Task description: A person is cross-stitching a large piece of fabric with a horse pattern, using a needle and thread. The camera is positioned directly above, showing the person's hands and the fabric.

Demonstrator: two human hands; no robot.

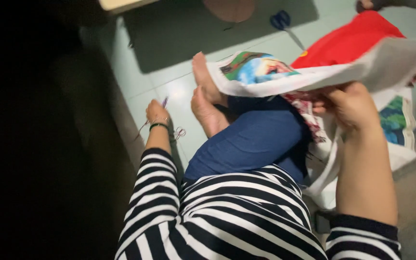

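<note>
I sit on the floor in a black-and-white striped top and blue trousers, bare feet crossed. My right hand (pixel 350 106) grips the edge of a white embroidery cloth (pixel 314 72) with a colourful stitched picture in green, blue and red, held up over my lap. My left hand (pixel 157 113), with a green band at the wrist, is stretched out to the left over the floor and pinches a thin needle with purple thread. A small pair of scissors (pixel 179 132) lies on the tiles just beside that hand.
Pale green floor tiles (pixel 179 91). A red cloth (pixel 352 41) lies behind the embroidery. Blue-handled scissors (pixel 281 21) lie at the back. A dark shadowed area fills the left. Another patterned cloth piece (pixel 396 123) lies at the right.
</note>
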